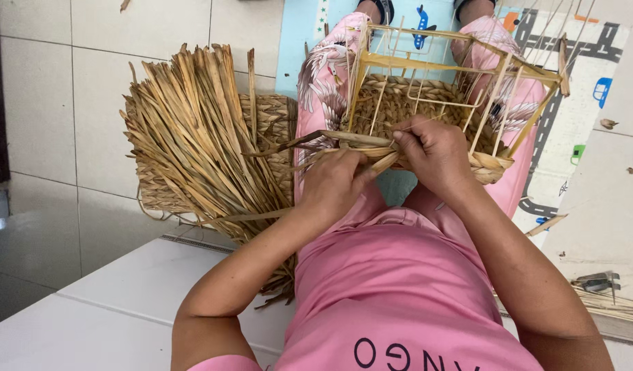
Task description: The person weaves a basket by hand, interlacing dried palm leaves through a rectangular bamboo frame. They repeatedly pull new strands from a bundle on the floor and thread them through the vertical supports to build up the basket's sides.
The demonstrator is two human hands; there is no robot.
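Left hand (335, 182) and right hand (433, 154), fingers clamped on a flat dried strand (344, 139) at the half-woven basket frame (461, 75); a hard pull could snap the strand or loosen the weave.

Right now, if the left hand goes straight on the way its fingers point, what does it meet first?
The left hand points up and right, so it would probably meet the woven rim of the basket and the right hand close beside it. Depth is unclear.
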